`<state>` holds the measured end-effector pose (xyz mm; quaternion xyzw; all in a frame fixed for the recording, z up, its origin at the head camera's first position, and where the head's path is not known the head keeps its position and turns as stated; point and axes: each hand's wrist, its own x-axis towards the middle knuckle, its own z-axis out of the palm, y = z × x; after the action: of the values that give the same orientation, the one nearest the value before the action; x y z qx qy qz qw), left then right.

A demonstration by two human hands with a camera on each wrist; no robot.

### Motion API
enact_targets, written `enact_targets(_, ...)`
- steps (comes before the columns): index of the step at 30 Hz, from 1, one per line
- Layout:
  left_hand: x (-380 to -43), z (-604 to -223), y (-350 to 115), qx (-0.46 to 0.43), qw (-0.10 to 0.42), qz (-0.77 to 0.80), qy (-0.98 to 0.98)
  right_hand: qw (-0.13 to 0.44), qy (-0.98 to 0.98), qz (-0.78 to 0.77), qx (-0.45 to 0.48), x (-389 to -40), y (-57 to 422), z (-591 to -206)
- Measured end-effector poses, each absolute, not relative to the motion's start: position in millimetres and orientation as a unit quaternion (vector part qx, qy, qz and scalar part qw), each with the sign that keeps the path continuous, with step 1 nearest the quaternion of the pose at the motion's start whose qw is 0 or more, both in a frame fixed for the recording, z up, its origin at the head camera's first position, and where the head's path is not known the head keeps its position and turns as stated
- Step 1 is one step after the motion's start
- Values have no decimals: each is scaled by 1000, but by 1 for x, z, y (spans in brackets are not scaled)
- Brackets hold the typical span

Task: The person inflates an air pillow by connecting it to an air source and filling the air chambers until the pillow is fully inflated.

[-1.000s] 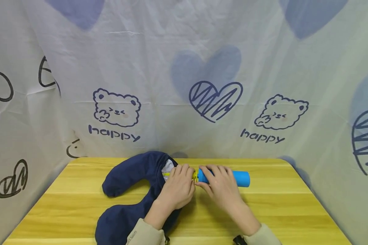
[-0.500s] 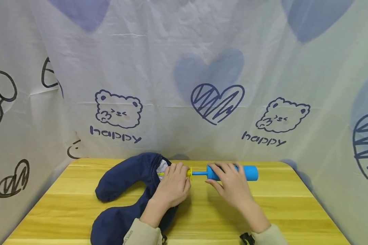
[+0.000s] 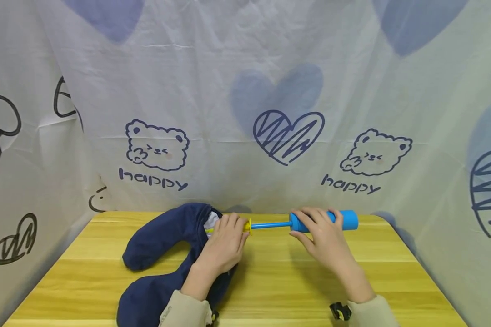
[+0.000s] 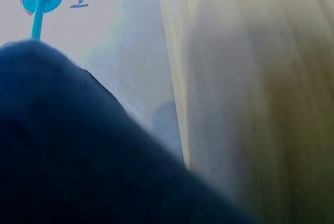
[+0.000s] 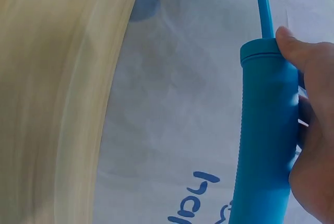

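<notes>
A navy U-shaped neck pillow (image 3: 163, 234) lies on the table, its cover parted at the bend and showing white inner material (image 3: 211, 220). My left hand (image 3: 226, 245) grips the yellow end (image 3: 248, 224) of a blue hand air pump there, beside that opening; part of the yellow end is hidden under the fingers. A thin blue rod (image 3: 272, 225) runs from it to the blue barrel (image 5: 266, 130). Fingers and thumb of my right hand (image 3: 326, 237) are wrapped round the barrel. Navy fabric (image 4: 68, 140) fills the lower left of the left wrist view.
The wooden table (image 3: 376, 272) has a far edge close behind the pump. A pale curtain (image 3: 221, 100) printed with hearts and bears hangs behind and along both sides. Black wrist straps (image 3: 340, 311) show near the sleeves.
My right hand has moved the barrel rightward and slightly up, drawing the rod out much farther. My left hand, the yellow end and the pillow have shifted a little left.
</notes>
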<state>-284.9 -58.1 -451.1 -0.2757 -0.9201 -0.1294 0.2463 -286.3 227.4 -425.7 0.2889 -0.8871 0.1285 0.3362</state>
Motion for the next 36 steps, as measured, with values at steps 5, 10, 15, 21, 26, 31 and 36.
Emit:
enact_targets(5, -286, -450, -62, -279, 279, -127, -910, 325, -896, 127, 273, -289, 233, -428)
enact_targets(10, -286, -450, -65, -276, 291, -118, -908, 302, -911, 122, 251, -293, 234, -434)
enact_targets(15, -284, -449, -60, -283, 294, -108, -906, 293, -913, 122, 257, -291, 221, -437)
enact_targets(21, -279, -446, -48, -295, 298, -89, -904, 315, -901, 127, 271, -284, 199, -439)
enact_targets(26, -278, -448, -41, -298, 306, -80, -901, 334, -893, 132, 272, -277, 185, -441)
enact_targets(31, -276, -449, -37, -304, 308, -72, -899, 356, -885, 130, 271, -273, 174, -444)
enact_targets(36, -275, -449, -37, -306, 295, -82, -901, 362, -881, 140, 270, -272, 172, -446)
